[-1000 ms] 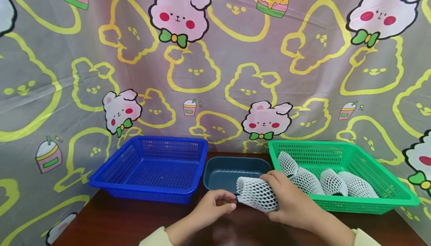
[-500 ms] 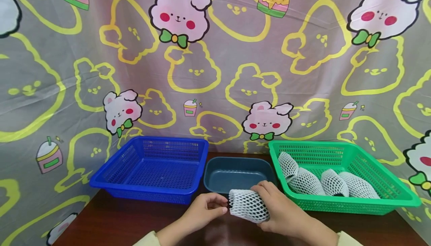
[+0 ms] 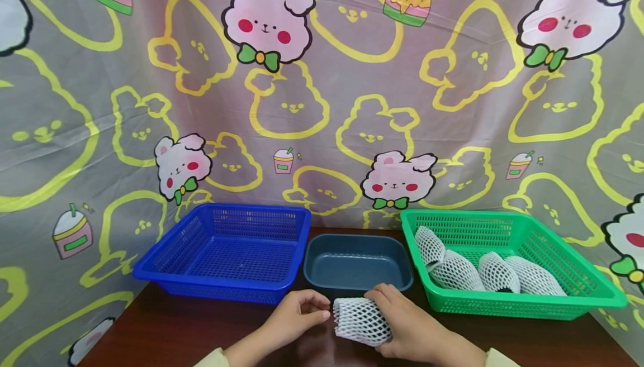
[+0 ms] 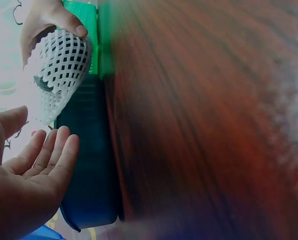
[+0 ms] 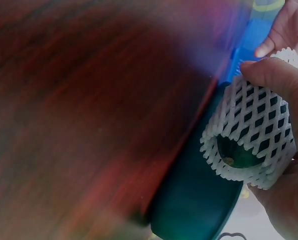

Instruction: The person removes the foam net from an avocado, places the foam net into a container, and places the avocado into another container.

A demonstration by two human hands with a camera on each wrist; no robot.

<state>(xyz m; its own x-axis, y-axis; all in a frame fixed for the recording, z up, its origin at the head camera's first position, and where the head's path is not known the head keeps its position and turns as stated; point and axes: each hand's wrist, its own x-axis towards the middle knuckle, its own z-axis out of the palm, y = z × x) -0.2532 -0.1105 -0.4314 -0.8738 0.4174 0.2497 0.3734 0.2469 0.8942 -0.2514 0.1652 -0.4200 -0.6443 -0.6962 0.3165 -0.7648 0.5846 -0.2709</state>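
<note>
My right hand (image 3: pixel 412 328) grips a white foam net sleeve (image 3: pixel 359 322) low over the table's front half. Inside the sleeve is a dark green fruit (image 5: pixel 239 154); its rounded end with a small brown stem spot shows through one opening in the right wrist view. My left hand (image 3: pixel 297 314) is just left of the sleeve's other open end, holding nothing. In the left wrist view its fingers (image 4: pixel 49 155) are spread loosely, palm up, with a small gap to the net.
Behind the hands stands a dark teal tray (image 3: pixel 357 269). A blue slotted basket (image 3: pixel 221 283) is to its left. The green basket (image 3: pixel 528 306) on the right contains several net-wrapped pieces (image 3: pixel 458 271). A patterned curtain (image 3: pixel 332 188) hangs behind everything on the brown table (image 3: pixel 166 333).
Both hands have moved left and toward me, the right one carrying the netted fruit away from the tray's front edge. The baskets and the tray have stayed put.
</note>
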